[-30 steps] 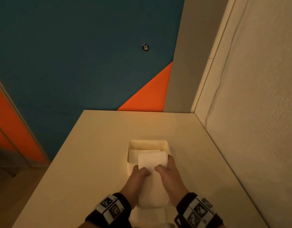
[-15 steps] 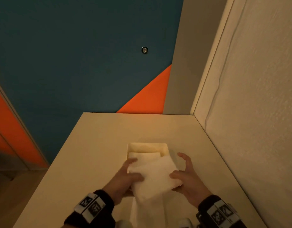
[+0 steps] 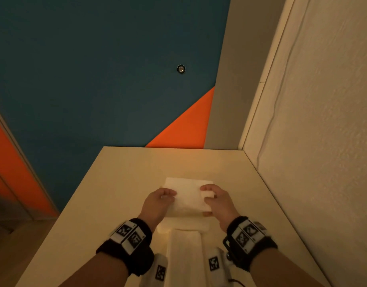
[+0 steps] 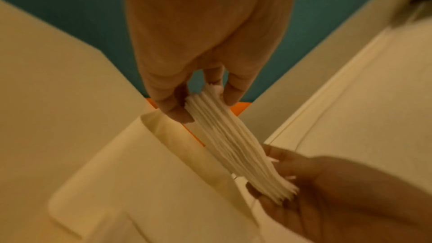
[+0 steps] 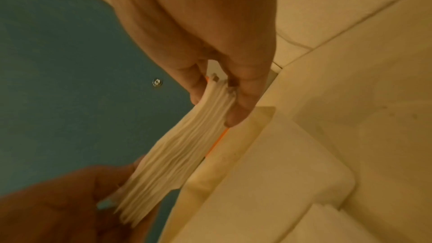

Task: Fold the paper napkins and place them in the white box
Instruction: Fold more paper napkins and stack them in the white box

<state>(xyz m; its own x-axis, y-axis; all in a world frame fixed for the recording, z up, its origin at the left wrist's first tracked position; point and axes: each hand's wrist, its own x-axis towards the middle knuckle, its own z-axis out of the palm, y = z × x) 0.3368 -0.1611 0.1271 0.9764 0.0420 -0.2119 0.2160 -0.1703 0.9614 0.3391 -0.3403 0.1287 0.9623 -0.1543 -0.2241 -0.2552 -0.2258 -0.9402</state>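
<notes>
A folded stack of white paper napkins (image 3: 188, 195) hangs between both hands, just above the white box (image 3: 183, 226), whose near wall shows under it. My left hand (image 3: 159, 201) pinches the stack's left edge and my right hand (image 3: 216, 200) pinches its right edge. The left wrist view shows the layered napkin edges (image 4: 233, 147) held between thumb and fingers (image 4: 173, 103) over the box rim (image 4: 187, 145). The right wrist view shows the same stack (image 5: 182, 154) beside the box wall (image 5: 233, 145). The box's inside is hidden by the napkins.
The white table (image 3: 120, 183) runs to a far edge at a teal and orange wall (image 3: 95, 79). A cream wall (image 3: 313, 162) closes the right side. More white napkin (image 3: 183, 257) lies on the table between my wrists, near the front edge.
The napkin was folded shorter, then both hands shifted to its side edges and lifted it forward over the box, covering the box's opening.
</notes>
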